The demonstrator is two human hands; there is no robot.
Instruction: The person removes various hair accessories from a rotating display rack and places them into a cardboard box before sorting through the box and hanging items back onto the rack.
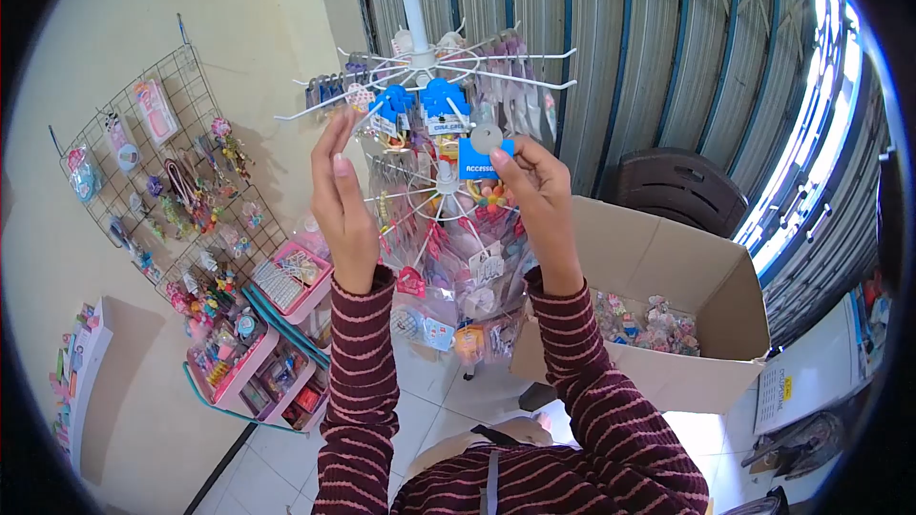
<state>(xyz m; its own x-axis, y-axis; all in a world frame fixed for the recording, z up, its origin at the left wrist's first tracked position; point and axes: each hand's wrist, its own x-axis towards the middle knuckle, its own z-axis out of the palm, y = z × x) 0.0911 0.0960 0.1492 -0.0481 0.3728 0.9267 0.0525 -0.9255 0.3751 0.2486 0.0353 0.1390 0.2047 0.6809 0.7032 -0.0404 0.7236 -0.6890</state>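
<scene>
My right hand pinches a blue accessory card between thumb and fingers, in front of a white display rack. A round grey disc shows at the card's top, and colourful beads hang just below it. My left hand is raised at the rack's left side, fingers stretched upward and apart from the thumb, with nothing seen in it. Its fingertips are close to a hook end. Between the hands, more blue cards hang on the upper tier's hooks.
Packaged trinkets crowd the lower tier. At right stands an open cardboard box with bagged items inside, before a brown plastic chair. A wire grid with accessories leans on the left wall above pink bins. A folding metal shutter closes the back.
</scene>
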